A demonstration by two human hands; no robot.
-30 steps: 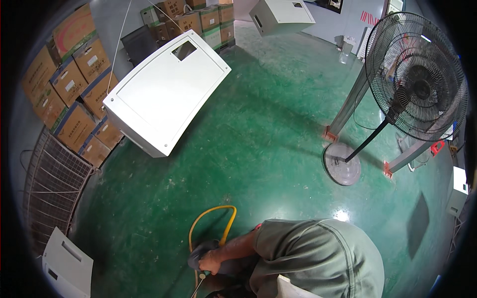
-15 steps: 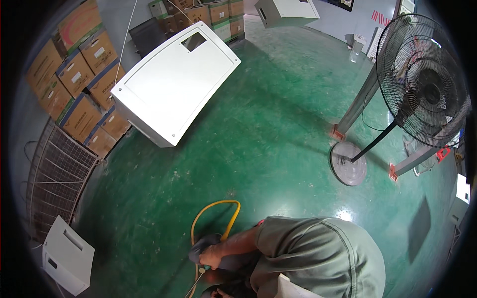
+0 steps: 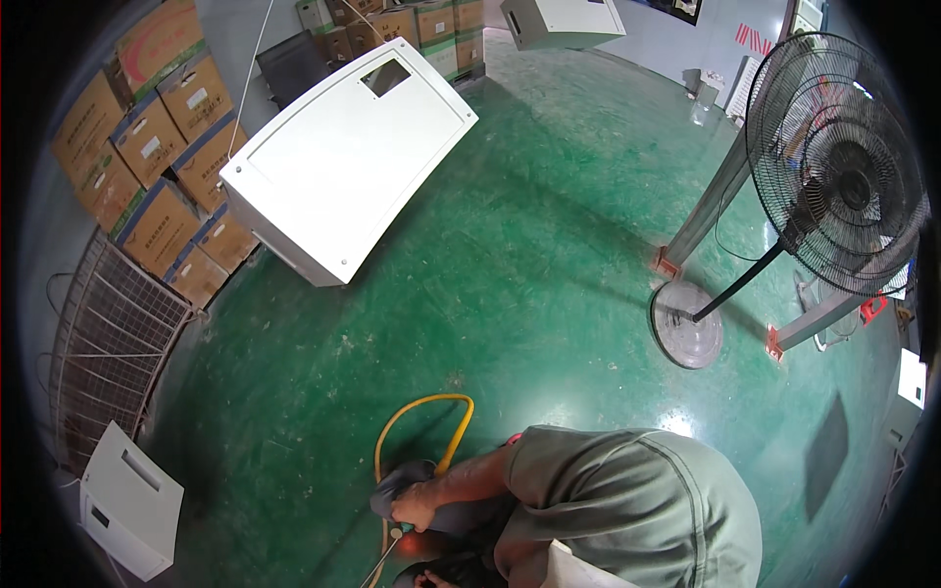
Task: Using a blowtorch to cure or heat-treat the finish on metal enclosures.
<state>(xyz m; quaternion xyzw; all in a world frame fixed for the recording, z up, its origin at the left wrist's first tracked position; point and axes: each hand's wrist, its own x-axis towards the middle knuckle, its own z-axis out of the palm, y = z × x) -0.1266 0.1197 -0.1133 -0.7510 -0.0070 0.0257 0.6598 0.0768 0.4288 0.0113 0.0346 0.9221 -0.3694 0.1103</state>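
Note:
My right arm, in a grey-green short sleeve (image 3: 598, 480), reaches left across my body. My right hand (image 3: 416, 507) is closed beside my grey-trousered knee (image 3: 392, 487). Below its fingers shows a small tool with a bit of green (image 3: 403, 529), and a thin metal rod (image 3: 380, 563) slants from it toward the lower edge. The tool's exact kind cannot be made out. A reddish glow shows just right of it. My left hand (image 3: 431, 580) is low at the bottom edge, mostly cut off, its fingers unclear. A yellow hose (image 3: 423, 400) loops on the green floor beyond the knee.
A large white metal housing (image 3: 343, 162) hangs from wires at upper left; similar housings hang at lower left (image 3: 132, 500), top (image 3: 564, 22) and far right (image 3: 907, 392). Cardboard boxes (image 3: 162, 157) and a wire-mesh rack (image 3: 118, 343) line the left. A black pedestal fan (image 3: 848, 176) stands right.

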